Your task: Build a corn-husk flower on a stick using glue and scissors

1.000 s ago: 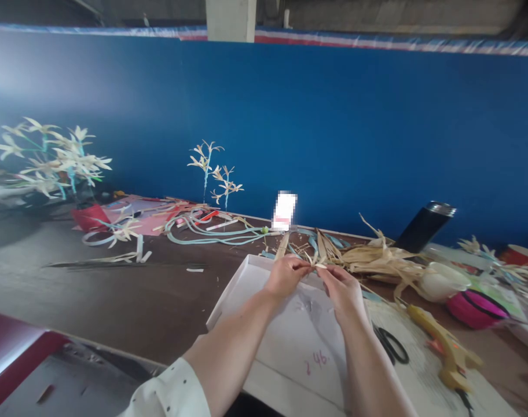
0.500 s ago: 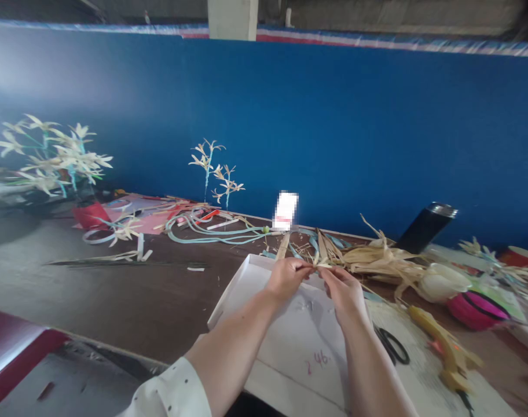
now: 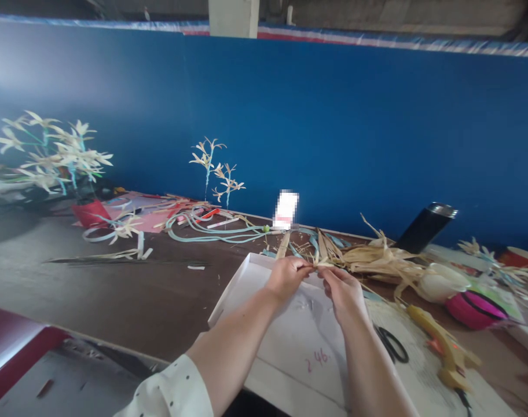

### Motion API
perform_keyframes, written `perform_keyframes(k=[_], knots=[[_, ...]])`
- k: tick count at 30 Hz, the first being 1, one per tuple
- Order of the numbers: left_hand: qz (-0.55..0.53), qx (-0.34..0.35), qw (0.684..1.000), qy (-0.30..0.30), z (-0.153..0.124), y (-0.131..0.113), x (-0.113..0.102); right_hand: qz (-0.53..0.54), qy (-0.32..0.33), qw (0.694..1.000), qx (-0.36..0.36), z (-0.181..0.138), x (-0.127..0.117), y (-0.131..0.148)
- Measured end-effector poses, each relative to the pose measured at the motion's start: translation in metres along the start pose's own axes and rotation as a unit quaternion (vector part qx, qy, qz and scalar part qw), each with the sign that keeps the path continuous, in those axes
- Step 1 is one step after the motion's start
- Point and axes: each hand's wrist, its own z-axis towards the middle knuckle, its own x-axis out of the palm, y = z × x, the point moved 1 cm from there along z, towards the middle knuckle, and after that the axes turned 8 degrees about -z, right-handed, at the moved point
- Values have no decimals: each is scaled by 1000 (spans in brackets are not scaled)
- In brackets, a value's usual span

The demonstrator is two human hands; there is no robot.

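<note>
Both my hands meet above the far end of a shallow white box lid. Pinched between the fingertips is a small pale piece of dried husk. My left hand closes on its left end, and my right hand grips the right side. The exact shape of the piece is partly hidden by my fingers. Just beyond my hands lie more dried husk strips, in a loose tan bundle that stretches to the right.
A yellow glue gun and black-handled scissors lie on the right. Behind them are a pink pouch, a white cup and a leaning black flask. Husk flowers in a red pot stand left, near pale blue tubing.
Almost nothing differs. My hands keep their pinch at the same spot, with only a slight shift of the fingers and husk piece.
</note>
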Motion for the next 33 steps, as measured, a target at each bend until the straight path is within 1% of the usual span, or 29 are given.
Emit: perform_keyframes(k=[7, 11, 17, 21, 27, 33], knots=[[93, 47, 995, -1, 0, 1, -1, -18, 5, 1000, -12, 1, 1, -3], [125, 65, 990, -2, 1, 4, -1, -39, 0, 999, -17, 2, 1, -4], [151, 88, 985, 11, 1, 3, -2, -49, -13, 999, -10, 2, 0, -6], [171, 96, 980, 14, 0, 1, -3, -55, -20, 998, -23, 2, 1, -5], [178, 99, 979, 11, 0, -1, -4, -98, -33, 993, -63, -3, 1, 2], [180, 110, 978, 6, 0, -1, -4, -116, -31, 991, -67, -3, 0, -2]])
